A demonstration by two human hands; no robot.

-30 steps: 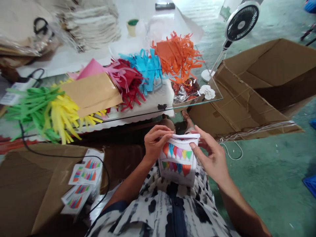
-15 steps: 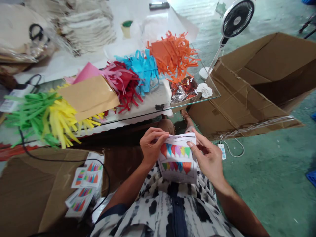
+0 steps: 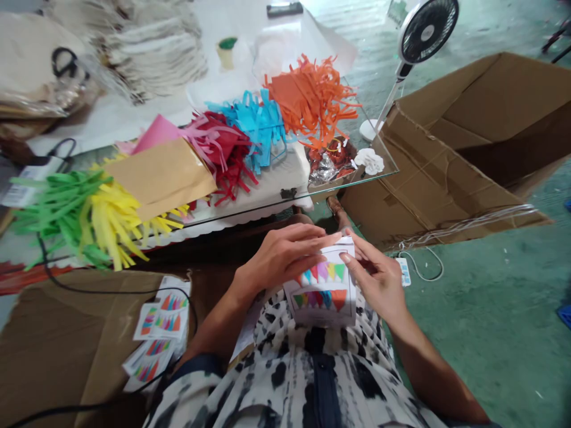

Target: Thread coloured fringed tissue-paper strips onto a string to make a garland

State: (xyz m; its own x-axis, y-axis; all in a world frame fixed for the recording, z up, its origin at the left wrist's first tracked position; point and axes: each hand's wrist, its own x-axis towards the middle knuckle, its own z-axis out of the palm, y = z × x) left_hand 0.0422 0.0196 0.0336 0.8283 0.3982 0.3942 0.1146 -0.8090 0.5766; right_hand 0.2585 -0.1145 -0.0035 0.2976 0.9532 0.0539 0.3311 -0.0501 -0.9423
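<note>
A white printed card (image 3: 325,291) with rows of coloured pennant flags rests on my lap. My left hand (image 3: 285,255) lies across its upper left part, fingers stretched out flat and pressing on it. My right hand (image 3: 375,276) pinches the card's upper right edge between thumb and fingers. More cards of the same print (image 3: 158,333) lie in a loose pile on a brown cardboard sheet (image 3: 53,345) at my lower left.
A glass table (image 3: 383,160) ahead carries fringed paper bundles in green (image 3: 49,208), yellow (image 3: 111,220), red (image 3: 223,154), blue (image 3: 256,122) and orange (image 3: 312,98), plus a brown envelope (image 3: 160,175). An open cardboard box (image 3: 464,142) and a standing fan (image 3: 423,30) are at the right. A black cable (image 3: 89,279) runs at the left.
My left hand has gone from pinching the card's top edge to lying flat across it. The card's top part has been folded or pressed down. The right hand keeps its hold.
</note>
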